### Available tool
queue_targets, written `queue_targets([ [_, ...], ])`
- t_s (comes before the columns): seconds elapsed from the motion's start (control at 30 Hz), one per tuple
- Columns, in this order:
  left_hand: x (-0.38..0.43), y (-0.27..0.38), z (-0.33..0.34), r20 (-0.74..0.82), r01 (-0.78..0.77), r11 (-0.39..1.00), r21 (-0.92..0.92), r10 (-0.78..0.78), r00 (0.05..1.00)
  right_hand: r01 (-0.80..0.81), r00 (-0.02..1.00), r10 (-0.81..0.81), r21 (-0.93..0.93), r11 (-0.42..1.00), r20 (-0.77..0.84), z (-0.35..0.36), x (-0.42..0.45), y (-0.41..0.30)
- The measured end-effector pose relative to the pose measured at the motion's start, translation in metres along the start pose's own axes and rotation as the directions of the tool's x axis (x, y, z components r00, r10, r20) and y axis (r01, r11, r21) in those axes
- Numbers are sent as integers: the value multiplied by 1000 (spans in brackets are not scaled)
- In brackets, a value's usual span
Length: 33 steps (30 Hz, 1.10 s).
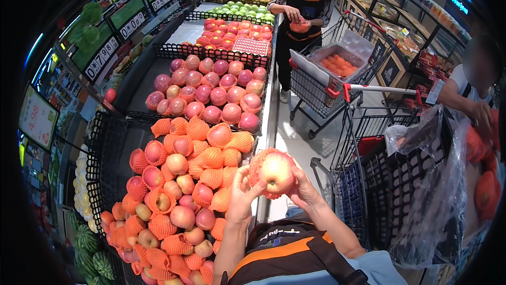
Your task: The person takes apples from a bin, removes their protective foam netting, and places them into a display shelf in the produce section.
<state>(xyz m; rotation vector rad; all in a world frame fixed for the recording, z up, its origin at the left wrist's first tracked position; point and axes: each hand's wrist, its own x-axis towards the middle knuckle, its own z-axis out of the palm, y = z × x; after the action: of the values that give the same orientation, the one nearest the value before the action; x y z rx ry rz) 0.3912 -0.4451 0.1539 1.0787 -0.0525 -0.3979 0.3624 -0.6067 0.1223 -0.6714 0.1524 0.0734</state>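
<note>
Between my two hands is a red and yellow apple (278, 171), its stem or blossom hollow facing up towards me. A pinkish-orange foam net (256, 162) wraps its left side and lower edge. My left hand (244, 196) grips the apple and net from the left, thumb on the skin. On the other side my right hand (307, 191) holds the apple's right edge. Just left of my hands lies a heap of apples (184, 217), some bare and some in orange foam nets (160, 225).
Film-wrapped apples (211, 94) fill the display bin behind a black divider (213, 57). Right of me stand a shopping cart (379, 89) and a black crate (407, 182) draped with clear plastic (438, 206). One co-worker (302, 8) handles netted fruit by another cart (332, 103); another person's hand (482, 117) is at right.
</note>
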Motion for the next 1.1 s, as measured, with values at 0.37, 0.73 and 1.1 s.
queue_targets([
  [0.37,2,-3,2,126,84,931,-355,-42,991,-169,986,147,508,844,83,-7,2,-6],
  [0.73,-5,-7,7,207,51,957,-284,9,978,-172,983,94,605,777,159,-22,0,-5],
  [1.1,-11,-6,28,242,-29,994,-105,54,969,504,848,-512,-502,702,136,12,-16,-24],
])
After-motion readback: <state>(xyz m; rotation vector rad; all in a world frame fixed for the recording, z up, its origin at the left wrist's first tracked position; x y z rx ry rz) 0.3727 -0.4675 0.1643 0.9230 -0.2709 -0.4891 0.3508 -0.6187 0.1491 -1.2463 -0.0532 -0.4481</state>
